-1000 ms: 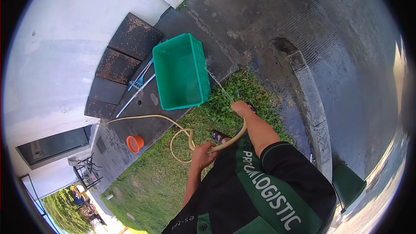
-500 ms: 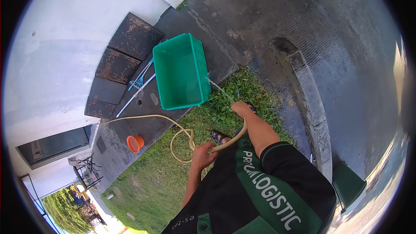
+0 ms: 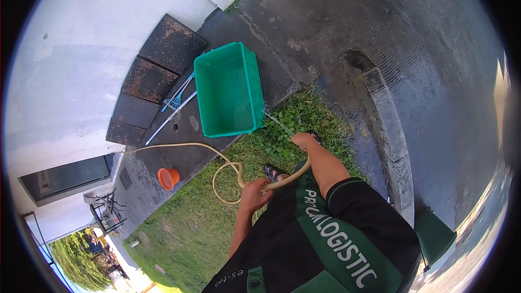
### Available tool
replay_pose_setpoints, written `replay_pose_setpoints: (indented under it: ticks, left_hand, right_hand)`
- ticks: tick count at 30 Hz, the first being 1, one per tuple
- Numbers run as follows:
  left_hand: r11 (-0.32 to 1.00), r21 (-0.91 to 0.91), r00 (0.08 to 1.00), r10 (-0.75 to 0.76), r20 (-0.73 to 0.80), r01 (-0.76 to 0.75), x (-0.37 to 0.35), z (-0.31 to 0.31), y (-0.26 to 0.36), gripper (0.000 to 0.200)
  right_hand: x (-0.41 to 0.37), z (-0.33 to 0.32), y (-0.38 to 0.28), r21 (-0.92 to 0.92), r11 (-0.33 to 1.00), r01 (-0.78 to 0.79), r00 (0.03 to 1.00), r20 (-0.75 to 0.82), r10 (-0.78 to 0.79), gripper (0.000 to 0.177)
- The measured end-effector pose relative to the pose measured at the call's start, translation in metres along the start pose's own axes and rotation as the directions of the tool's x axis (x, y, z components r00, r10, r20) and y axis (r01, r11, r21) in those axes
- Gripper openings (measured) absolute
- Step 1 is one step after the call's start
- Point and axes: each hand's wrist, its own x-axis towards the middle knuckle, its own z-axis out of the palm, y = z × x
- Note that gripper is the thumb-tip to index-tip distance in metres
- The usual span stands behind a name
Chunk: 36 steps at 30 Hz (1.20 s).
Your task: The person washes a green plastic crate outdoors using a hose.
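Hose [image 3: 293, 177] lay between the hands at 5 o'clock of view centre, looped over grass [image 3: 184, 228] at 7. Right hand [image 3: 305, 140] was closed round it near the outlet; left hand [image 3: 254, 195] gripped it farther back. Water [image 3: 280, 123] struck the near side of the green tub [image 3: 228, 89], at 11. From tub: orange bucket [image 3: 169, 179] at 7 o'clock, blue rake [image 3: 173, 102] at 9.

Bright daylight, round fisheye view

The wall [image 3: 97, 49] curves and the frame's rim goes black; pale glare washes the right edge, sunlight blazes lower left, and the shaded paving [image 3: 325, 16] looks dim.
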Motion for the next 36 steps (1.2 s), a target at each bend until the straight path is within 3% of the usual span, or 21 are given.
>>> replay_pose_setpoints:
  ticks: [10,12,16,22,24,27,33,36]
  left_hand:
    - [1.0,0.007,1.0,-0.002,-0.003,0.002,-0.001,0.005,-0.009,0.026]
    - [1.0,0.009,1.0,-0.007,0.011,0.007,-0.001,0.004,-0.009,0.026]
    - [1.0,0.004,1.0,0.0,0.012,0.0,0.001,0.004,-0.008,0.025]
    - [1.0,-0.001,1.0,0.005,0.021,-0.005,0.001,0.004,-0.008,0.026]
    - [0.999,-0.009,0.999,0.033,0.012,-0.033,0.002,0.005,-0.011,0.025]
    - [0.999,0.018,0.999,0.035,0.011,-0.035,0.002,0.003,-0.01,0.024]
    - [0.998,0.041,0.999,0.042,-0.003,-0.042,0.001,0.002,-0.006,0.022]
    - [0.999,0.023,1.0,0.024,0.005,-0.024,0.001,0.0,-0.003,0.021]
  right_hand:
    - [0.007,0.004,0.004,-0.029,0.999,-0.04,0.995,-0.089,0.038,0.041]
    - [0.004,0.005,0.004,0.132,0.989,-0.063,0.985,-0.15,0.082,0.04]
    - [-0.007,0.0,0.002,0.151,0.989,0.006,0.988,-0.156,0.018,0.041]
    - [-0.002,0.002,0.003,-0.028,0.998,0.056,0.996,-0.068,-0.058,0.05]
    - [-0.013,0.001,0.0,0.176,0.984,0.005,0.989,-0.145,0.02,0.046]
    - [-0.028,-0.006,-0.009,0.317,0.948,-0.021,0.976,-0.199,0.088,0.047]
    - [-0.032,-0.005,-0.013,0.328,0.94,0.088,0.956,-0.292,0.012,0.054]
    - [-0.031,-0.007,-0.015,0.313,0.947,0.069,0.96,-0.279,0.022,0.053]
